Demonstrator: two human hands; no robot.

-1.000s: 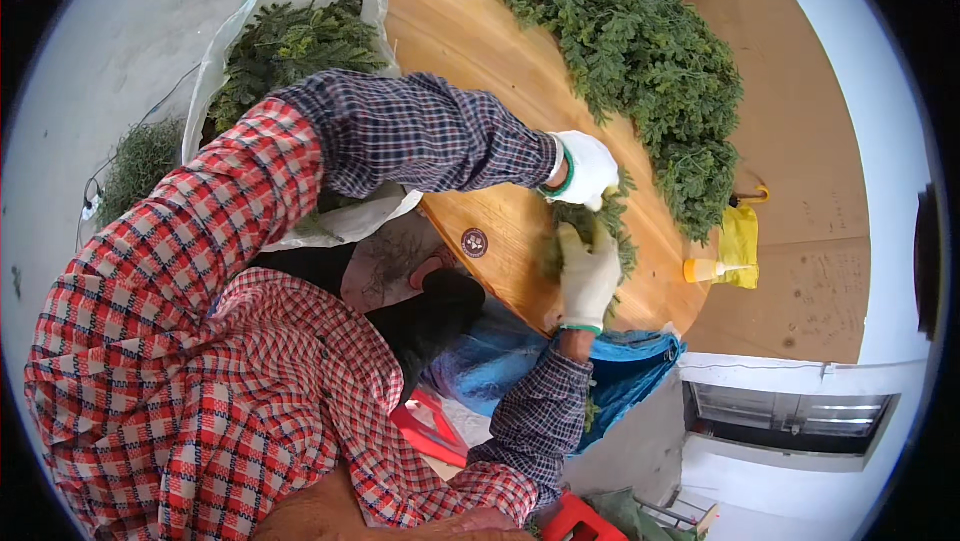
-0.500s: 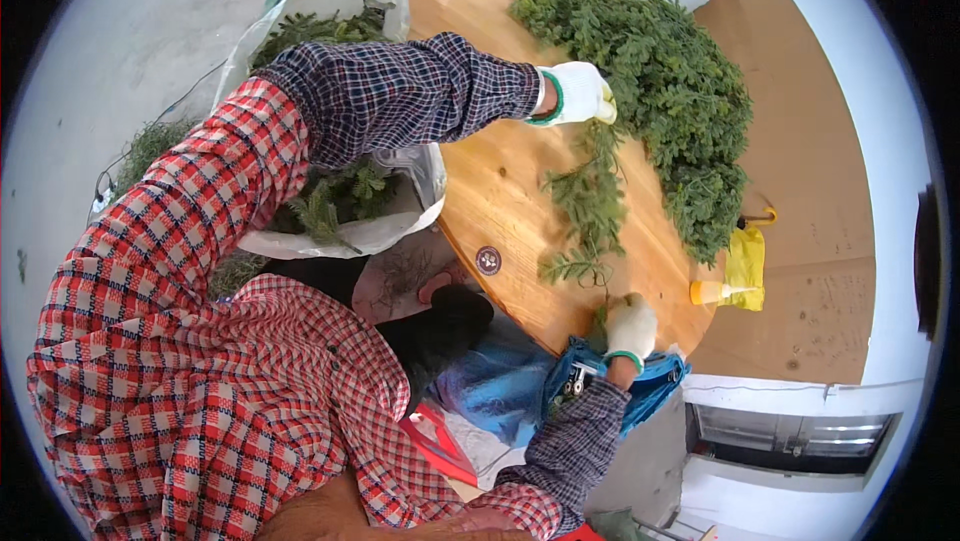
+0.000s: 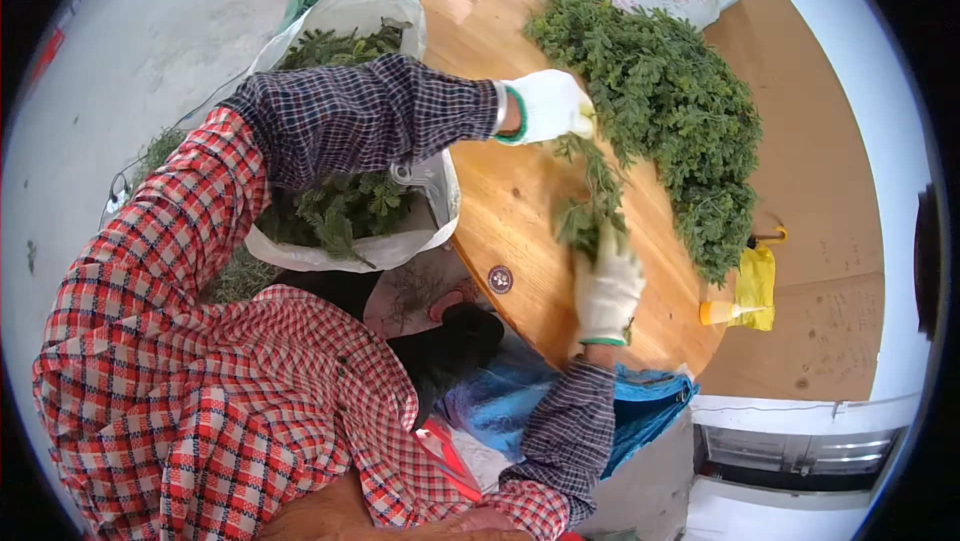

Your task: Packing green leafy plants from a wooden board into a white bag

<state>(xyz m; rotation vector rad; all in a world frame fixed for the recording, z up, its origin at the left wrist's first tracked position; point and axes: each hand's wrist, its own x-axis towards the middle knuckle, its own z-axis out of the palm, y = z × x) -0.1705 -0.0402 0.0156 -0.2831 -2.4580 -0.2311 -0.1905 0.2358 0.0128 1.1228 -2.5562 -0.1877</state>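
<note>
My left hand [image 3: 552, 107], in a white knit glove with a green cuff, is closed on the upper end of a green evergreen branch [image 3: 602, 183]. The branch hangs over the round wooden table [image 3: 500, 191]. Lower down, my right hand [image 3: 610, 291], gloved the same way, has its fingers round the branch's other end; slight blur hides exactly how they grip. A small green bit shows by the right cuff. Just right of the branch, a thick heap of evergreen sprigs [image 3: 670, 111] covers the table's far side.
Left of the table stands a white bag [image 3: 447, 211] of cut evergreen branches [image 3: 345, 211]. A pale yellow squeeze bottle [image 3: 716, 313] and a yellow packet [image 3: 757, 276] lie at the right edge. A blue bag [image 3: 650, 411] hangs below the table; cardboard [image 3: 830, 171] lies beyond.
My right hand has moved up from the table's near edge onto the lower part of the branch. My left hand keeps its hold. The whole view has shifted slightly.
</note>
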